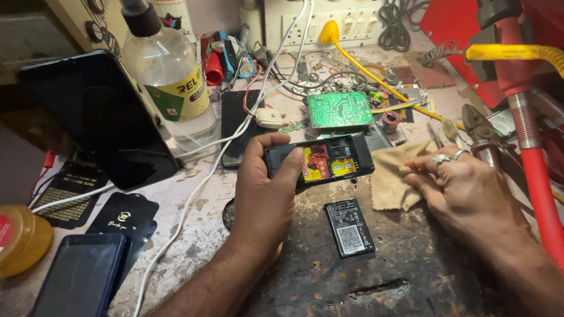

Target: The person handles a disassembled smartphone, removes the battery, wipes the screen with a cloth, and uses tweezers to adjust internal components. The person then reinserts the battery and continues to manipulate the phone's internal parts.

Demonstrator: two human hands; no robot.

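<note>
My left hand (265, 189) grips a small black phone (322, 160) with its back cover off, so the empty battery bay and coloured labels show. The thumb lies across the phone's left end. My right hand (465, 190), wearing rings, rests with fingers spread on a tan cloth (391, 175) lying just right of the phone. A black battery (349, 227) lies flat on the dark worn mat (403, 275), below the phone and between my two hands.
A green circuit board (340, 109) lies behind the phone. A clear liquid bottle (172, 79), a tablet (99, 118), a dark phone (81, 276) and a round yellow tin (13, 240) stand at the left. Pliers (480, 128), red tools and a yellow cable (548, 58) crowd the right.
</note>
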